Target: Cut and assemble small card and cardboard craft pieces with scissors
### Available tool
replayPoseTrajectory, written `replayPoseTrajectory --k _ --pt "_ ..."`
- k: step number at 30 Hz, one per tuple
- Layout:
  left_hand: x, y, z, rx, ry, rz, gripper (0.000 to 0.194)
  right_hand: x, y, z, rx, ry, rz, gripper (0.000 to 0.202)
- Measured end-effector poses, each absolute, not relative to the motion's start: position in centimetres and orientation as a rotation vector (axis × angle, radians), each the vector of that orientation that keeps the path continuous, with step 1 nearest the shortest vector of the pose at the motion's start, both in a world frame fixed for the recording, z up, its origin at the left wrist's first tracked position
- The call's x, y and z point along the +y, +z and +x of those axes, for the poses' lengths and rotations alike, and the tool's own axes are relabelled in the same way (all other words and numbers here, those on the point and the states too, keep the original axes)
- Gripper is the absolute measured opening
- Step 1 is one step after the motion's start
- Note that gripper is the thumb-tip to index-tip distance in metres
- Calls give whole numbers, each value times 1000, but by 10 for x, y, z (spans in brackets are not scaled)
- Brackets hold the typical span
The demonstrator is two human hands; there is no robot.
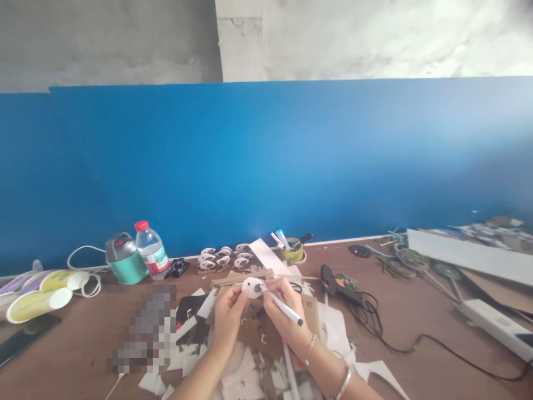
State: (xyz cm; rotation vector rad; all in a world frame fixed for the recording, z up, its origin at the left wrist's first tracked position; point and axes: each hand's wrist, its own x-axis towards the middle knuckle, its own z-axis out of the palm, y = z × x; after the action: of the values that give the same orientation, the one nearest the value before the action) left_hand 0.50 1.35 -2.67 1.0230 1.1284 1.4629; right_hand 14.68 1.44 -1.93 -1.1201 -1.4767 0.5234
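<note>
My left hand (229,314) pinches the left edge of a small white cutout (251,287) with a dark dot and dark marks on it. In my right hand (287,311) is a white marker (291,312) with a dark end, slanting down to the right; its tip is at the cutout's right side. Both hands are over brown cardboard (260,335) and many white paper scraps (241,378). Behind them, several similar white cutouts (224,260) stand in rows near the blue wall.
A water bottle (152,251) and teal container (127,261) stand at the left, near paper cups (39,304) and a phone (27,339). Right of my hands lie a glue gun (339,288) with a black cord, a tape roll (292,253) holding pens, and a white strip (470,258).
</note>
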Motion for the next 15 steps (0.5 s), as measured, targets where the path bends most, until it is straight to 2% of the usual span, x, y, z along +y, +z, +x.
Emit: replayPoseTrajectory --k 15 --pt "14 -28 4 1103 1471 999 36 12 -16 147 -1439 589 -1100 6"
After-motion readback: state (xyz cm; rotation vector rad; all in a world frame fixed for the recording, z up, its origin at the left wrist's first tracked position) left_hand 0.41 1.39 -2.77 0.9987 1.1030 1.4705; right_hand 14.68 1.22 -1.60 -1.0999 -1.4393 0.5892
